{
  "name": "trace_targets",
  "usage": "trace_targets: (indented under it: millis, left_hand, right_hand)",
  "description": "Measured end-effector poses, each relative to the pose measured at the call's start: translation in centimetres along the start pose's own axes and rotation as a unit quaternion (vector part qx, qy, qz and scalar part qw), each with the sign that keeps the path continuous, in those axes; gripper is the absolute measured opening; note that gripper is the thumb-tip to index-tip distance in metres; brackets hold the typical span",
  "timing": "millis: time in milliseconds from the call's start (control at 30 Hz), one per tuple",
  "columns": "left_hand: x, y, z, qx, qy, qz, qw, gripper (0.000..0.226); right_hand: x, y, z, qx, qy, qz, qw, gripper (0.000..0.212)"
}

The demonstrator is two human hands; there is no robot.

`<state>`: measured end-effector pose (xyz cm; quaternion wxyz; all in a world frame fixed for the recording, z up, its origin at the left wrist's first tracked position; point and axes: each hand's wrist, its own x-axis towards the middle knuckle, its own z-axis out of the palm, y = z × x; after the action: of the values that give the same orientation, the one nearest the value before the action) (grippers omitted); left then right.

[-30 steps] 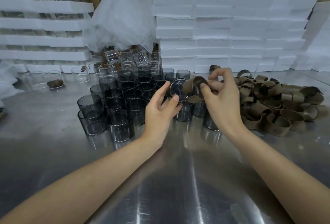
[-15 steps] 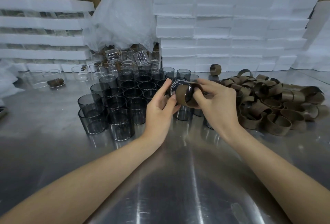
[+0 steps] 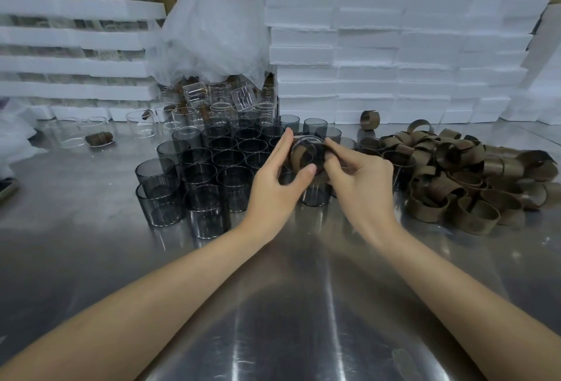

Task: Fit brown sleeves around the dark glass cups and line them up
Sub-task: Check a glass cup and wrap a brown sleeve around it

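Fitting is judged nearly done mid-frame: the brown sleeve [image 3: 298, 158], earlier held beside the dark glass cup [image 3: 314, 150], is now wrapped round it, gripped by the left hand [image 3: 270, 189] and pinched by the right hand [image 3: 361, 177].

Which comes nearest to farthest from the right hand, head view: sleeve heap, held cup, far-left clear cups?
1. Held cup, centre, its sleeve pinched by the right hand.
2. Sleeve heap, to the right.
3. Clear cups, far left.
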<state>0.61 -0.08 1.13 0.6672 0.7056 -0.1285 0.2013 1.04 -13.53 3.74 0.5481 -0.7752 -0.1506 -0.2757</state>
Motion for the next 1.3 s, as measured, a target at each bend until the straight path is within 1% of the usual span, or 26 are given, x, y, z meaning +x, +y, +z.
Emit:
trace_targets:
  millis: [67, 200, 267, 367, 467, 567, 733, 933, 1033, 1167, 1300]
  left_hand:
    - [0.4, 0.3, -0.6, -0.006, -0.011, -0.009, 1.0, 0.074]
    - [0.9, 0.5, -1.5, 0.006, -0.027, -0.014, 1.0, 0.059]
    - [1.2, 0.6, -1.7, -0.001, -0.034, -0.029, 0.999, 0.058]
    - [1.3, 1.0, -1.9, -0.019, -0.042, -0.046, 0.998, 0.061]
    - [1.4, 1.3, -2.0, -0.053, -0.053, -0.067, 0.995, 0.06]
    - [1.3, 1.6, -2.0, -0.053, -0.06, -0.082, 0.993, 0.06]
    - [1.3, 1.5, -2.0, -0.053, -0.055, -0.097, 0.992, 0.063]
    - [1.2, 1.5, -1.9, -0.049, -0.071, -0.098, 0.992, 0.065]
    - [1.1, 1.6, -1.6, -0.046, -0.077, -0.096, 0.991, 0.065]
    - [1.1, 1.8, -1.4, -0.046, -0.08, -0.086, 0.992, 0.063]
    - [0.9, 1.9, -1.3, -0.051, -0.078, -0.08, 0.992, 0.061]
  right_hand:
    - [0.0, -0.3, -0.2, 0.024, -0.023, 0.02, 0.999, 0.032]
    - [0.7, -0.3, -0.6, 0.04, -0.104, 0.057, 0.992, 0.045]
    - [1.1, -0.2, -1.0, 0.055, -0.126, 0.08, 0.987, 0.048]
    - [1.3, 0.0, -1.3, 0.078, -0.143, 0.096, 0.982, 0.046]
    - [1.3, 0.2, -1.3, 0.124, -0.137, 0.118, 0.976, 0.045]
    - [1.2, 0.2, -1.3, 0.172, -0.133, 0.135, 0.967, 0.043]
    - [1.2, 0.2, -1.4, 0.15, -0.134, 0.116, 0.973, 0.043]
    - [1.0, 0.0, -1.3, 0.126, -0.106, 0.095, 0.982, 0.048]
    - [0.9, -0.1, -1.2, 0.117, -0.089, 0.089, 0.985, 0.044]
    - [0.9, -0.1, -1.2, 0.105, -0.076, 0.087, 0.988, 0.05]
    - [0.8, 0.2, -1.3, 0.119, -0.066, 0.081, 0.987, 0.037]
